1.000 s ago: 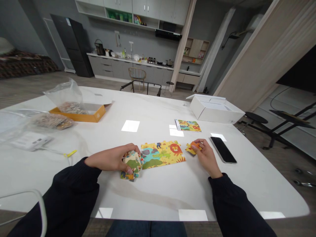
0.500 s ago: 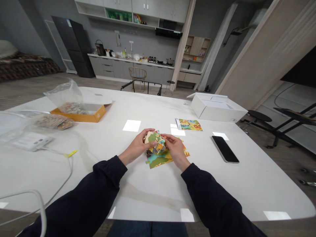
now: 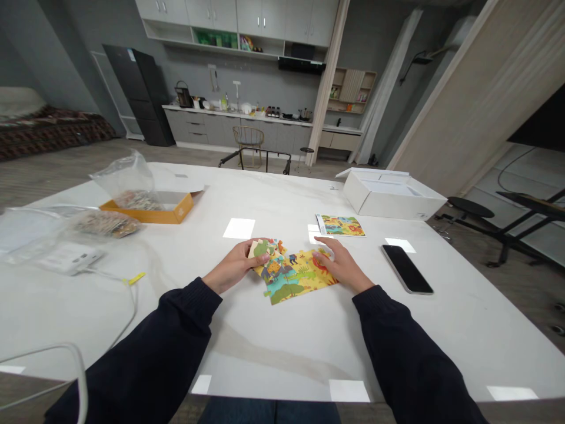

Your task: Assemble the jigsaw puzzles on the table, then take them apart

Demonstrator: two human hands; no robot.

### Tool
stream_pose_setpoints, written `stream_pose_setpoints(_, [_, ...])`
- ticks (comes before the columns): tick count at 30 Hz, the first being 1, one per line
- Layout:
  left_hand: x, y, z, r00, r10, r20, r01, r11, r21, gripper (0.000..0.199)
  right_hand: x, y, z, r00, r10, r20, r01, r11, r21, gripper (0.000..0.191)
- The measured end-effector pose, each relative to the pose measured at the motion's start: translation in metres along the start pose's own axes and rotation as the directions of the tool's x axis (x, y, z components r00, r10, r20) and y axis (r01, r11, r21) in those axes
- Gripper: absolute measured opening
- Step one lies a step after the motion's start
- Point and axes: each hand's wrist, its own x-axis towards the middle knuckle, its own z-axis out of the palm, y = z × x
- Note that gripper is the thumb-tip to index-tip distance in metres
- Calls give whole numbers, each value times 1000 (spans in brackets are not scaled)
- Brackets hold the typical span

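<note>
A colourful jungle-animal jigsaw puzzle [image 3: 293, 278] lies joined on the white table [image 3: 282, 347], with a lion at its right end and a ragged upper left edge. My left hand [image 3: 236, 265] grips a few loose cardboard pieces [image 3: 260, 248] in green and cream at the puzzle's left side. My right hand [image 3: 339, 268] rests flat on the puzzle's right part, fingers spread, and holds nothing I can see. A small picture card [image 3: 340, 225] lies beyond the puzzle.
A black phone [image 3: 406, 268] lies to the right, and an open white box [image 3: 391, 196] stands at the far right. On the left are an orange box [image 3: 152, 215], plastic bags of pieces [image 3: 106, 224], and a white cabled device [image 3: 70, 258].
My hands have parted from the shared stack of pieces above the puzzle. My right hand has moved right and down onto the puzzle, and my left hand has moved left with pieces.
</note>
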Motion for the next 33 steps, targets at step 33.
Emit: stream_pose_setpoints(33, [-11,4,8,1000,22,-16,-16,952,305,63,-10,-15,16,997,-40,-64,38,999,-31,42])
